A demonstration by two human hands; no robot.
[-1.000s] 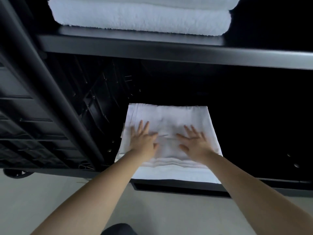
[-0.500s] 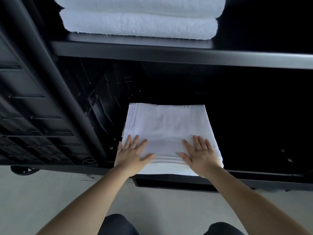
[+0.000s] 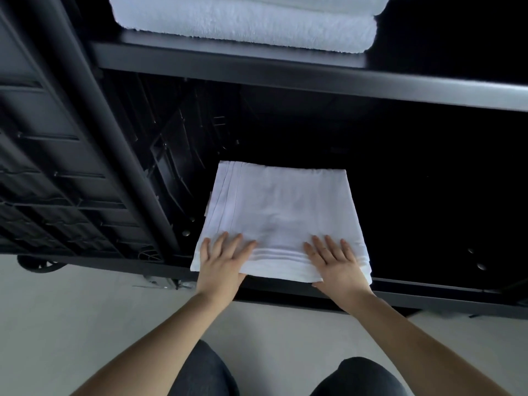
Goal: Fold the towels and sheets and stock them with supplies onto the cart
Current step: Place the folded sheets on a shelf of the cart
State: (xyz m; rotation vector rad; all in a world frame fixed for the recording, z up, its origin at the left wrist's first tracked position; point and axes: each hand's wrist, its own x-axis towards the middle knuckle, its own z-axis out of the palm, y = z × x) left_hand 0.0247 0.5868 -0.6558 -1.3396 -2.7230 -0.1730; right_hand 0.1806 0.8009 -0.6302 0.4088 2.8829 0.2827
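1. One folded white sheet [image 3: 281, 218] lies on the bottom shelf [image 3: 428, 290] of the black cart [image 3: 85, 155], toward its left side, its near edge at the shelf lip.
2. The left hand [image 3: 221, 264] and the right hand [image 3: 335, 264] both rest flat on the sheet's near edge, fingers straight and spread; neither grip closes around anything.
3. On the shelf above [image 3: 285, 72] sit two folded white terry towels [image 3: 245, 24], stacked one on the other.
4. As I judge it, stocking is partway: one sheet and two towels are placed.
5. No supplies show on the cart, and much of the bottom shelf is too dark to read.
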